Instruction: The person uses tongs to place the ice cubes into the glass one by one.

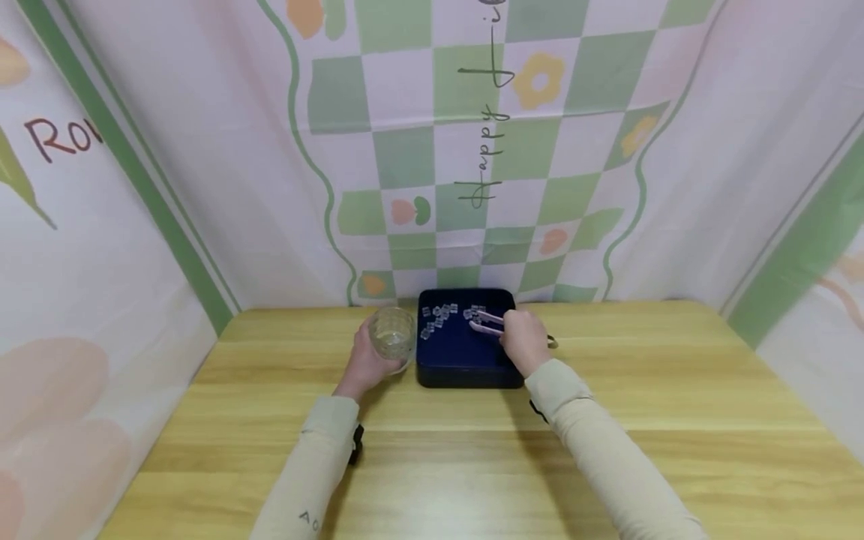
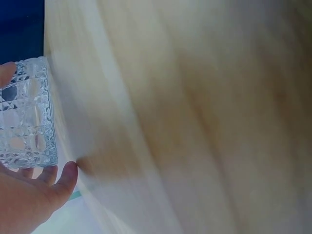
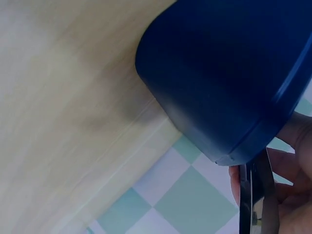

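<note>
My left hand [image 1: 367,358] grips a clear patterned glass [image 1: 393,334] from its left side, beside the dark blue container [image 1: 466,352]. In the left wrist view, the cut texture of the glass [image 2: 29,114] shows between thumb and fingers. My right hand [image 1: 525,341] holds metal tongs [image 1: 489,328] over the container's right part. The tongs' tips are apart, by a small group of clear cubes [image 1: 469,313]; whether they touch one cannot be told. Several more clear cubes [image 1: 439,321] lie loosely on the container's left part. The tongs [image 3: 258,195] also show below the container in the right wrist view.
The container stands on a wooden table [image 1: 432,457] near its back edge. Just behind hangs a checked green and white cloth [image 1: 466,150], with further printed cloth at both sides. The glass is close to the container's left wall.
</note>
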{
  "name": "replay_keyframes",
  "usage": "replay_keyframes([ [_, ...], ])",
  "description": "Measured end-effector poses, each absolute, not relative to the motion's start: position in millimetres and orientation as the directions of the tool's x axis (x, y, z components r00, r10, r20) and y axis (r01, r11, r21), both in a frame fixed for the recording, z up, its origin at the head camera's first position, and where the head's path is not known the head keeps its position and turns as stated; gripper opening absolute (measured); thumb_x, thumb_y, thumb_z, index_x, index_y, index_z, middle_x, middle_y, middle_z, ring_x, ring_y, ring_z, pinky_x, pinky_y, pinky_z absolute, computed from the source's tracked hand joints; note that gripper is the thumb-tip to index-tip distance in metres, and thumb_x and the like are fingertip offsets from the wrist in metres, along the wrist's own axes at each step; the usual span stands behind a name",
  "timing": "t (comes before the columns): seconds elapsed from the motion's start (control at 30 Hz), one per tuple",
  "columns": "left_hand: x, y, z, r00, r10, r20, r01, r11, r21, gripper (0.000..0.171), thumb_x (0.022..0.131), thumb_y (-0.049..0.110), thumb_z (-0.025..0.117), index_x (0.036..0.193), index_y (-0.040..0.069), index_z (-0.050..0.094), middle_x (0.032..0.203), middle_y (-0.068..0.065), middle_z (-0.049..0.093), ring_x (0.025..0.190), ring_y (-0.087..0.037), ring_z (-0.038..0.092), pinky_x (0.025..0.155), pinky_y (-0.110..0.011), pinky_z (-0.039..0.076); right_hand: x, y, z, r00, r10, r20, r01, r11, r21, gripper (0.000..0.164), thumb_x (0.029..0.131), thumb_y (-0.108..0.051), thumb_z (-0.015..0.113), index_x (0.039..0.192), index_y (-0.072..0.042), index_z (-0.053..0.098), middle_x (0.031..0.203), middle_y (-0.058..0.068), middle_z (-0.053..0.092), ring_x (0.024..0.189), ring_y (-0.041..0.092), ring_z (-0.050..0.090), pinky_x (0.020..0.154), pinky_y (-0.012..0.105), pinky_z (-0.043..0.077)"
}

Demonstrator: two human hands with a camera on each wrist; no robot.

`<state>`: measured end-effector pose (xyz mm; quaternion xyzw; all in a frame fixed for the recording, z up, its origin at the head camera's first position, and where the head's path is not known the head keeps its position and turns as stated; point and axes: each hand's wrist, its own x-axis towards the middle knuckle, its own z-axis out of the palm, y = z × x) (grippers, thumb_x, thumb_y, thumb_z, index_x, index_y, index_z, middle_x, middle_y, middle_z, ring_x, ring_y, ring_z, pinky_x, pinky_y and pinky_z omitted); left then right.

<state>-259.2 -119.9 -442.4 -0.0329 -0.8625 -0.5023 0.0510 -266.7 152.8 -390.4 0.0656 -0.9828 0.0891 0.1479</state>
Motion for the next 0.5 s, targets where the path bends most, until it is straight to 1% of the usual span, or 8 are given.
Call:
replay_keyframes([
  [0.13,-258.9,-120.6,-444.6,-0.991,0.009,0.132,0.119,0.502,0.857,0.101,0.064,0.007,0.082,0.146,0.000,0.023,0.143,-0.025,0.036,0.133,-0.042,0.039,0.112,-0.057,0.034,-267.0,149.1,-391.2,-0.952,-0.110,0.284,-0.152,0.980,-0.130,0.009,0.073,-0.004,0.075,0.073,0.003,0.068,0.076,0.020,0.066,0.071,0.036,0.064,0.062,0.045,0.056],
  [0.33,-258.9,-121.0,-445.7,-0.990,0.008,0.137,0.123,0.502,0.856,0.101,0.064,0.007,0.083,0.146,0.000,0.023,0.143,-0.025,0.036,0.133,-0.041,0.040,0.112,-0.056,0.034,-266.8,146.9,-392.1,-0.957,-0.090,0.275,-0.136,0.979,-0.155,0.009,0.075,-0.003,0.073,0.076,0.005,0.069,0.079,0.022,0.065,0.073,0.037,0.063,0.062,0.046,0.057],
  [0.5,-259.0,-121.1,-445.9,-0.990,0.013,0.139,0.126,0.509,0.851,0.101,0.065,0.009,0.083,0.146,0.001,0.023,0.144,-0.026,0.035,0.133,-0.041,0.039,0.112,-0.056,0.034,-265.4,147.1,-393.4,-0.952,-0.094,0.292,-0.144,0.977,-0.156,0.010,0.074,-0.003,0.074,0.078,0.006,0.069,0.079,0.023,0.066,0.074,0.038,0.063,0.064,0.047,0.057],
])
